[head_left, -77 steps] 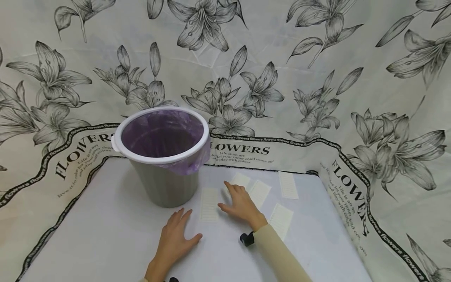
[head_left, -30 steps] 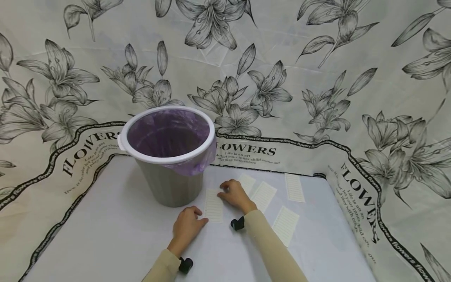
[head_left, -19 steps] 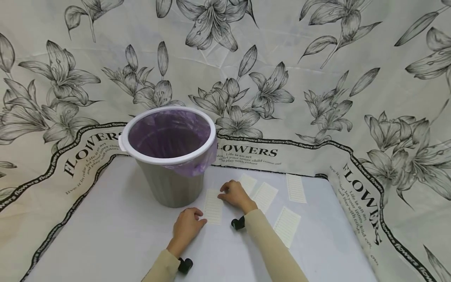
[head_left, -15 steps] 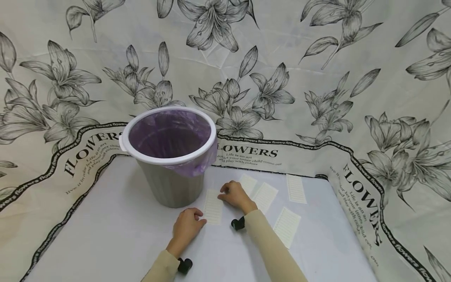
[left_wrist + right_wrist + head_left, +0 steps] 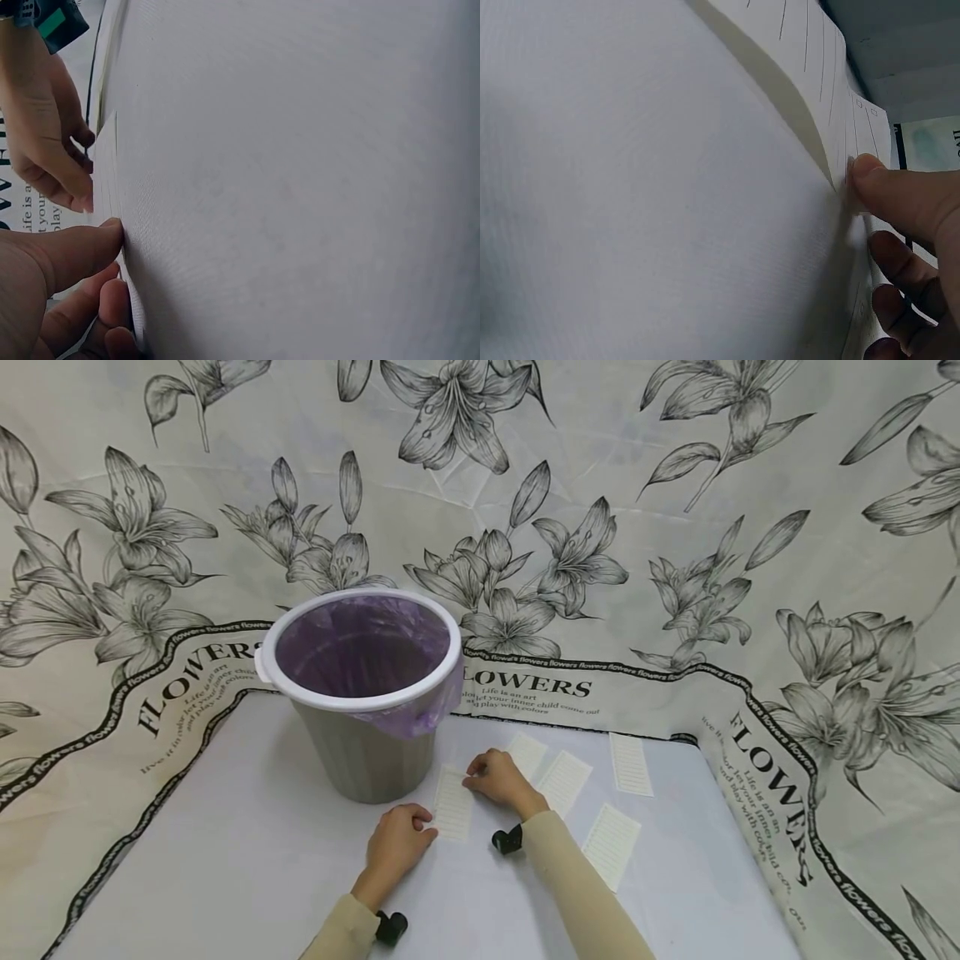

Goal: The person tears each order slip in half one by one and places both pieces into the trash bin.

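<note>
A lined white slip of paper (image 5: 453,806) lies beside the bin, between both hands. My left hand (image 5: 397,839) pinches its near left corner; in the left wrist view the thumb presses on the paper's edge with the other fingers curled below. At the far right edge of the slip, my right hand (image 5: 498,777) pinches it between thumb and fingers. The right wrist view shows the paper (image 5: 795,52) bowed up, one edge raised off the white tabletop. Parts of the fingertips are hidden behind the paper.
A grey bin (image 5: 375,760) with a white rim and purple liner stands at the back left. Several more lined slips lie right of the hands, among them a tilted slip (image 5: 611,846) and one far slip (image 5: 631,764). Flower-printed cloth (image 5: 525,689) borders the white table (image 5: 225,860).
Both hands were spread above the table at first. They came in to the slip beside the bin and their fingers closed on its edges. Over the last half second they barely moved.
</note>
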`<state>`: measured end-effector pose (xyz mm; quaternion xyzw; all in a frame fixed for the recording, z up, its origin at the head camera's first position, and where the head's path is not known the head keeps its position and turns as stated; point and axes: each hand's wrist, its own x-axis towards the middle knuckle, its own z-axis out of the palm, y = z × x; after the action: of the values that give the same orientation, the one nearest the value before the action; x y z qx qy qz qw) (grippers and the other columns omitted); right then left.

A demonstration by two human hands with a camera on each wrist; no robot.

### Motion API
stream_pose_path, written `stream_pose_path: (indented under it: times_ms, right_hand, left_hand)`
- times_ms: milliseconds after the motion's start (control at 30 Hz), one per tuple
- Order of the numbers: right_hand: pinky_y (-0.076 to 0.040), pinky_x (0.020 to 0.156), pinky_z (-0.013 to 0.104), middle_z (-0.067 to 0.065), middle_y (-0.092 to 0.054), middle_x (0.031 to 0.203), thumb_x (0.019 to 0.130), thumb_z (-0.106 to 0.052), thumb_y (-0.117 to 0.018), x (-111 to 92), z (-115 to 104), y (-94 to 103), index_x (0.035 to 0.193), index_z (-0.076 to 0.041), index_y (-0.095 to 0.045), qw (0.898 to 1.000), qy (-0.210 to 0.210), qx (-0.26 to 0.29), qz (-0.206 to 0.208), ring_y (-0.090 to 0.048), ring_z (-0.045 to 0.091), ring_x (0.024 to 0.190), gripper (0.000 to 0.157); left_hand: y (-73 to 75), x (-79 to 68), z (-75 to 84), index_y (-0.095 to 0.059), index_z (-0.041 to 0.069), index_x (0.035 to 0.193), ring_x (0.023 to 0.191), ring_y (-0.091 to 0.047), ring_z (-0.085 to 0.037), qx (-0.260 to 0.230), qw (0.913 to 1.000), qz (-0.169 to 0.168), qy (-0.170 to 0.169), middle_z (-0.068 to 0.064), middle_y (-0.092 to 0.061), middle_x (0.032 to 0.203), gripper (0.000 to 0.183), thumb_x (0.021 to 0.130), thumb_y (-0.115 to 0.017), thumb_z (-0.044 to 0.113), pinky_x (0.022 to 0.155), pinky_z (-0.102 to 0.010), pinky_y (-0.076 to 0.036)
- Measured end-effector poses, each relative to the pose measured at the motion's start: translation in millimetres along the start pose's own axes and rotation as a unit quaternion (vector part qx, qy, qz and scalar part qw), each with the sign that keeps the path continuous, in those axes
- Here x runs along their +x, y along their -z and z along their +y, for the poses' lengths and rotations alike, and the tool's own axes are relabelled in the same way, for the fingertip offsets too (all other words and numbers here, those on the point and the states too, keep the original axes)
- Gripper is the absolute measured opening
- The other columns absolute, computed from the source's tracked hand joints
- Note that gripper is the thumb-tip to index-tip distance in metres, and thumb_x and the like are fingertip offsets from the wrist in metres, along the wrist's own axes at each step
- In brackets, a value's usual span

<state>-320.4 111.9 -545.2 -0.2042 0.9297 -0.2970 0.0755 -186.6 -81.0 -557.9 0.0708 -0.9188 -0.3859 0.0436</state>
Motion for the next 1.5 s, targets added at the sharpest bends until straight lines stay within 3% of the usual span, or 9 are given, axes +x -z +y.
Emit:
stream_pose_path:
  times_ms: [167,367,600,767,933,1100,1267,1367,1500]
  right_hand:
    - [-0.053,0.075,0.032,0.003,-0.069,0.09,0.089,-0.019,-0.08,-4.8,-3.6,2.2,0.098,-0.01,-0.073,0.999,0.0,0.04,0.006,-0.06,0.014,0.08,0.014]
    - [-0.051,0.074,0.029,0.002,-0.068,0.09,0.088,-0.016,-0.08,-10.9,0.4,2.0,0.107,-0.006,-0.075,0.998,-0.003,0.055,0.012,-0.057,0.012,0.08,0.022]
    - [-0.054,0.068,0.027,0.003,-0.074,0.088,0.091,-0.015,-0.076,-23.0,6.8,7.0,0.096,-0.007,-0.077,0.996,0.011,0.085,0.025,-0.062,0.01,0.075,0.009]
    - [-0.053,0.067,0.025,0.004,-0.073,0.087,0.092,-0.012,-0.076,-33.9,8.8,13.3,0.096,-0.005,-0.075,0.992,0.005,0.121,0.03,-0.062,0.01,0.075,0.008]
    - [-0.05,0.065,0.024,0.001,-0.071,0.083,0.091,-0.01,-0.076,-46.7,14.2,17.3,0.096,-0.004,-0.072,0.991,0.001,0.134,0.02,-0.06,0.01,0.072,0.008]
    - [-0.049,0.064,0.023,-0.001,-0.072,0.081,0.091,-0.014,-0.077,-61.5,20.5,19.8,0.093,-0.007,-0.072,0.99,-0.003,0.139,0.002,-0.059,0.01,0.07,0.009]
    - [-0.046,0.061,0.021,-0.002,-0.068,0.078,0.091,-0.016,-0.078,-74.5,24.3,20.8,0.088,-0.007,-0.069,0.99,-0.006,0.141,-0.01,-0.055,0.007,0.068,0.013]
    - [-0.039,0.056,0.019,-0.006,-0.061,0.07,0.092,-0.017,-0.077,-80.9,25.4,19.8,0.082,-0.007,-0.064,0.99,-0.005,0.14,-0.019,-0.047,0.005,0.062,0.019]
    - [-0.029,0.051,0.018,-0.009,-0.05,0.058,0.091,-0.018,-0.078,-89.5,25.4,18.1,0.077,-0.009,-0.058,0.988,-0.009,0.15,-0.021,-0.036,0.003,0.053,0.026]
  left_hand:
    - [2.1,0.4,-0.3,-0.075,0.01,0.101,0.066,-0.053,-0.012,0.003,1.0,0.003,-0.009,0.003,-0.061,0.079,0.025,0.08,-0.088,0.016,0.055,-0.031,-0.042]
    - [3.3,-0.4,-0.7,-0.076,0.01,0.099,0.066,-0.053,-0.012,-0.009,0.9998,-0.005,-0.015,0.004,-0.061,0.079,0.023,0.079,-0.087,0.013,0.056,-0.03,-0.042]
    - [3.2,0.9,-1.6,-0.076,0.01,0.101,0.069,-0.054,-0.013,-0.017,0.9996,-0.013,-0.02,0.002,-0.063,0.081,0.026,0.077,-0.087,0.011,0.057,-0.031,-0.043]
    - [3.0,1.8,-3.6,-0.076,0.012,0.092,0.077,-0.063,-0.016,-0.019,0.9992,-0.015,-0.032,0.001,-0.071,0.086,0.012,0.083,-0.084,0.015,0.062,-0.034,-0.05]
    - [-0.4,2.8,-5.4,-0.076,0.009,0.091,0.079,-0.064,-0.016,-0.05,0.9971,-0.008,-0.057,-0.002,-0.073,0.087,0.007,0.091,-0.077,0.017,0.067,-0.035,-0.052]
    - [-4.6,5.2,-4.9,-0.074,0.006,0.095,0.08,-0.063,-0.014,-0.09,0.9942,0.011,-0.057,-0.004,-0.073,0.09,0.008,0.094,-0.072,0.014,0.071,-0.033,-0.052]
    - [-8.8,8.6,1.2,-0.075,0.005,0.099,0.07,-0.055,-0.01,-0.154,0.9856,0.042,-0.055,-0.004,-0.067,0.079,0.01,0.096,-0.071,0.013,0.063,-0.024,-0.046]
    - [-10.0,9.8,5.3,-0.075,0.006,0.101,0.073,-0.06,-0.011,-0.189,0.9792,0.058,-0.046,-0.004,-0.066,0.081,0.01,0.097,-0.071,0.014,0.064,-0.023,-0.048]
    - [-10.0,9.8,9.6,-0.076,0.008,0.101,0.085,-0.07,-0.017,-0.195,0.977,0.072,-0.046,-0.007,-0.072,0.091,0.009,0.098,-0.071,0.014,0.072,-0.028,-0.055]
